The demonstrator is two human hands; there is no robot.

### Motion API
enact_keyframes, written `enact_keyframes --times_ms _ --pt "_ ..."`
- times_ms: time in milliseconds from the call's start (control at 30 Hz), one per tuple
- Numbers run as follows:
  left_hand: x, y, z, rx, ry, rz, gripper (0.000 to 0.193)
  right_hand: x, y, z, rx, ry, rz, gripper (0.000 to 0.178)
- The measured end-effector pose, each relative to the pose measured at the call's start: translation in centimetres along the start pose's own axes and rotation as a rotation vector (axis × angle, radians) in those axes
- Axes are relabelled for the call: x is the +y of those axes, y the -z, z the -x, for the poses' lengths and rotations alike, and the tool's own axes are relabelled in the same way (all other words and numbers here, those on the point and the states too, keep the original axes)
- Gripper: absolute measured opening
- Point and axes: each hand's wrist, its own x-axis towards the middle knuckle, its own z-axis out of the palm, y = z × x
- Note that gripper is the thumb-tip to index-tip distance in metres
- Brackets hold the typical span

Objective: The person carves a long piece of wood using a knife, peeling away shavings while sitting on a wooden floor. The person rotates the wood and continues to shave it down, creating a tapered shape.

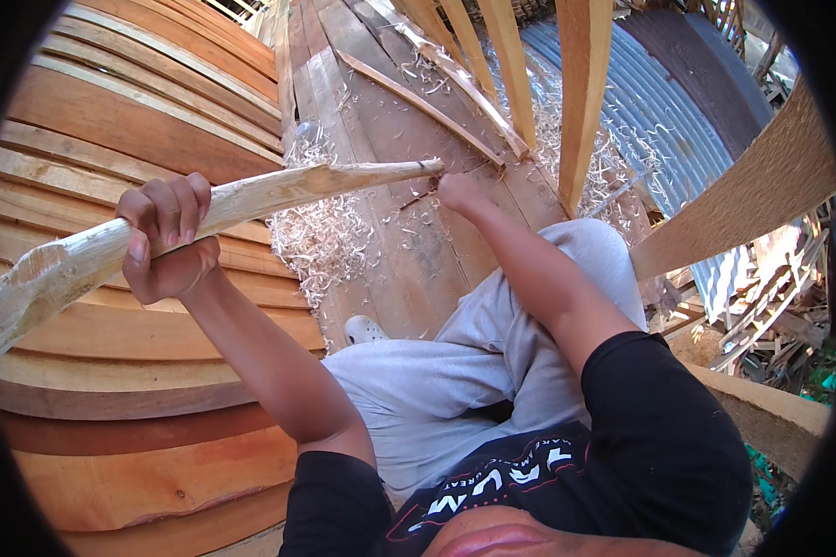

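A long peeled wooden pole, pale and unevenly shaved, stretches from the left rim to the middle of the view. My left hand wraps round its thicker part, thumb below and fingers over the top. Close beside the thin tip of the pole, my right hand is closed in a fist. A thin dark line shows near that fist, but what it grips is hidden. Curled wood shavings lie in a heap on the plank floor beneath the pole.
Stacked sawn boards fill the left side. Two thin strips, one a wooden stick, lie on the floor ahead. Upright timber posts and a slanting beam stand to the right, before corrugated metal sheeting and scrap wood.
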Motion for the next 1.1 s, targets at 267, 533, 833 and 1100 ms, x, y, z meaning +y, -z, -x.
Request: enact_keyframes --times_ms 267,533,833,1100 --pt "0.8 1.2 0.8 0.002 0.010 0.015 0.023 -9.0 1.4 3.5 -0.032 0.192 -0.197 0.051" --pt "0.9 2.6 0.6 -0.150 0.004 0.091 0.025 -10.2 4.3 7.1 -0.029 0.255 -0.128 0.050" --pt "0.5 3.5 0.5 0.005 0.002 0.024 0.024 -9.0 3.3 5.6 0.052 0.227 -0.085 0.045" --pt "0.1 1.6 0.0 -0.180 -0.029 0.068 0.031 -2.4 1.8 0.7 0.035 0.092 0.073 0.037"
